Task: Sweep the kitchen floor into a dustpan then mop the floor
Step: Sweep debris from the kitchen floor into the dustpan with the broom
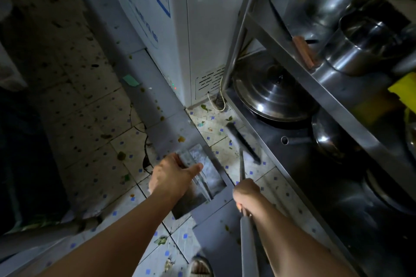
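The left hand (173, 175) curls its fingers (195, 167) round the top edge of a grey metal dustpan (202, 177) with a long flat handle, holding it tilted on the floor. The right hand (246, 193) grips a grey broom pole (244, 220) in a closed fist; just beyond its knuckles the dark, motion-blurred broom head (242, 141) sweeps the white blue-dotted tiled floor (213, 128). Leaf scraps (203, 107) lie farther out, by the white freezer (202, 29) and steel rack (281, 51). A fast stroke would likely flick scraps under the rack, past the pan.

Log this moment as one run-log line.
phase: sweeping | left hand: holds dustpan | right hand: grips broom | scraps on floor tiles by fridge
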{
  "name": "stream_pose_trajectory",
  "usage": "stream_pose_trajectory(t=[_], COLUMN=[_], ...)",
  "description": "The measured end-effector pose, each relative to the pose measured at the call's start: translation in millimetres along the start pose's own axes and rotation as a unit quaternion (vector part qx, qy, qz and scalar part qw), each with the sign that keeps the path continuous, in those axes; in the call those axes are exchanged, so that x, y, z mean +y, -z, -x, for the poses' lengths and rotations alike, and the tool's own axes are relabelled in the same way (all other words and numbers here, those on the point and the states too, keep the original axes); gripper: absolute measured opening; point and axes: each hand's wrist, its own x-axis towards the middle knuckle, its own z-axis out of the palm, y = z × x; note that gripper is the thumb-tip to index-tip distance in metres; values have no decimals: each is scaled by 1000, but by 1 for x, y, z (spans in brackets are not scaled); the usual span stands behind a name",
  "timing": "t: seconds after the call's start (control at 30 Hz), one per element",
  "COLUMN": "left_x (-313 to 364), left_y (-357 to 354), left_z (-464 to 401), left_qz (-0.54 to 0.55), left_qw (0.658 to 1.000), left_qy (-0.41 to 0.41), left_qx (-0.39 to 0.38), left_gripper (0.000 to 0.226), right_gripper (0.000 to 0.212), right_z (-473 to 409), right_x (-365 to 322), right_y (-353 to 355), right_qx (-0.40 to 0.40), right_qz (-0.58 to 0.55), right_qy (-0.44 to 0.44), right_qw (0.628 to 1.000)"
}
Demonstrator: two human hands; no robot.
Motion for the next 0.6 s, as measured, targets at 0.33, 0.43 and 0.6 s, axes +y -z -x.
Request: stream_pose_trajectory(t=[0.33,0.43,0.6], left_x=[-6,-10,-22], left_y=[28,27,16], left_z=[22,16,-1], left_qz=[37,33,26], left_qw=[999,999,999], left_qy=[3,6,19], left_qx=[17,25,37], left_gripper=[38,39,39], right_gripper=[38,40,33], right_z=[58,33,-26], right_x=[-12,-19,-35], right_y=[-8,-6,9], right_qx=[-31,14,48], right_qz=[27,-9,-96], right_qy=[-62,-48,-18], right_qw=[997,999,994])
